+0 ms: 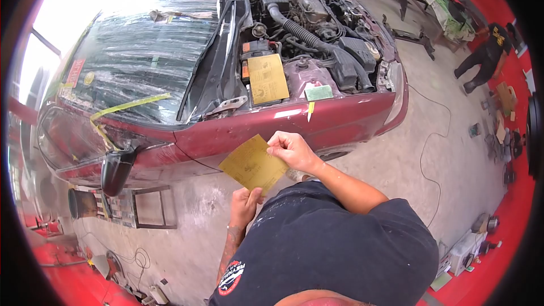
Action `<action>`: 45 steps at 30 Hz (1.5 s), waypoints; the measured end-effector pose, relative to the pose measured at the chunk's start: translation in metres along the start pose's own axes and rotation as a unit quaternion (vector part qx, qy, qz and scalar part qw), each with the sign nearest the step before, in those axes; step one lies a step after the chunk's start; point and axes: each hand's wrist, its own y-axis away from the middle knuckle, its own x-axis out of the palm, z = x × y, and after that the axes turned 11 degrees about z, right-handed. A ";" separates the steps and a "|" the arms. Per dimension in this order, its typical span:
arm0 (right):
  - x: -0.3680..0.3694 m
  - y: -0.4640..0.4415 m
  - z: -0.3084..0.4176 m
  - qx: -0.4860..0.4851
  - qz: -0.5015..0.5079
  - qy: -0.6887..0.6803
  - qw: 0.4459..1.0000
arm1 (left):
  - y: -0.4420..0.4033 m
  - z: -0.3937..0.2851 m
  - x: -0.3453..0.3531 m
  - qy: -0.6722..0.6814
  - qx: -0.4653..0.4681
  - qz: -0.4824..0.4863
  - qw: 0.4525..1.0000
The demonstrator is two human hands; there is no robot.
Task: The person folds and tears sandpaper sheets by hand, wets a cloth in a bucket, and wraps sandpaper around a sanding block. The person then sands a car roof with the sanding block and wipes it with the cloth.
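A sheet of yellow sandpaper (249,165), printed on the side facing up, is stretched between my two hands in front of the car's dark red fender (272,126). The fingers of my left hand (245,204) are closed on its lower corner. My right hand (292,152) pinches the upper right corner. Another yellow sandpaper sheet (267,79) lies over the battery area at the edge of the engine bay. To its right, a small green rectangular pad (318,92) rests on the fender's top edge, just above a short strip of yellow tape (310,111).
The hood opening exposes the engine (311,8). A side mirror (118,171) juts out at left, above a metal frame (152,208) on the floor. A cable (439,136) runs across the floor at right. Another person (488,51) stands at far right, near a covered table (433,5).
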 end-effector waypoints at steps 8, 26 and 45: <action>-0.009 -0.004 -0.002 -0.009 -0.016 -0.032 0.999 | -0.009 -0.003 0.000 0.030 -0.049 0.025 0.998; -0.022 0.004 -0.022 0.037 0.029 -0.020 0.999 | -0.046 -0.053 -0.010 0.096 0.049 -0.178 0.978; -0.007 -0.006 0.004 -0.012 0.081 0.089 0.993 | -0.040 -0.050 -0.027 0.109 0.143 -0.109 0.978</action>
